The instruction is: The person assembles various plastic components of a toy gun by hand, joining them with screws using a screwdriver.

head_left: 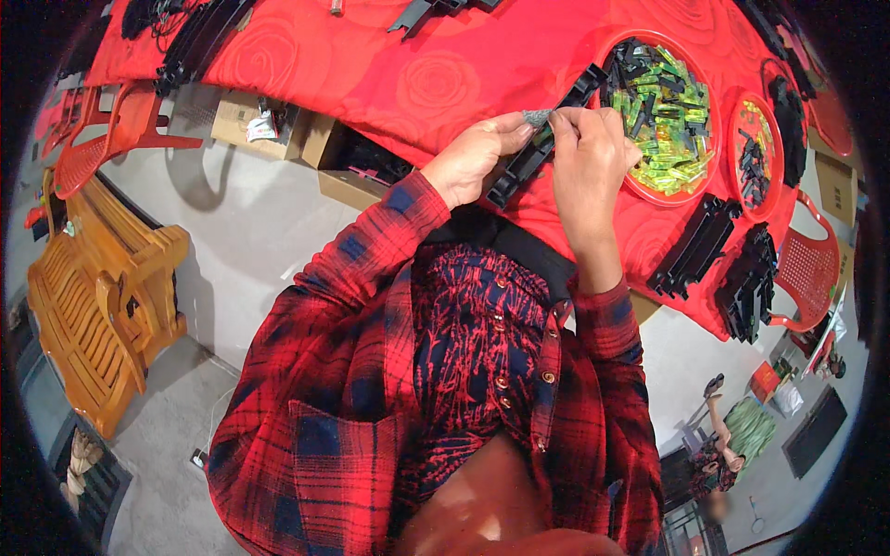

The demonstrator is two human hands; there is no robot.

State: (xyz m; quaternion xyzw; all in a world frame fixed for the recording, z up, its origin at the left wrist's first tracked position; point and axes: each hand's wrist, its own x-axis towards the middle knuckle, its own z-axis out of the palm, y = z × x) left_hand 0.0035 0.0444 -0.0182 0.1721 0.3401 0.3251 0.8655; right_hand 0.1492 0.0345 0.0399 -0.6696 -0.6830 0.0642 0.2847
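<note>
A long black plastic strip (509, 180) lies slanted at the front edge of the red-covered table, between my two hands. My left hand (470, 159) is closed at the strip's left side, thumb and fingertips on its middle. At those fingertips a small grey fuzzy-looking piece (535, 117) shows. My right hand (588, 156) is pinched over the strip's other side, fingers curled; what its fingertips hold is too small to make out. Just right of it stands a red round basin (716, 139) full of yellow-green and black small pieces.
A smaller red basin (735, 139) holds orange and black bits. Stacks of black strips (693, 246) lie at the table's right edge, more black strips (199, 42) at the far left. An open cardboard box (348, 188) sits under the table. A wooden bench (102, 287) and red chairs (805, 269) stand around.
</note>
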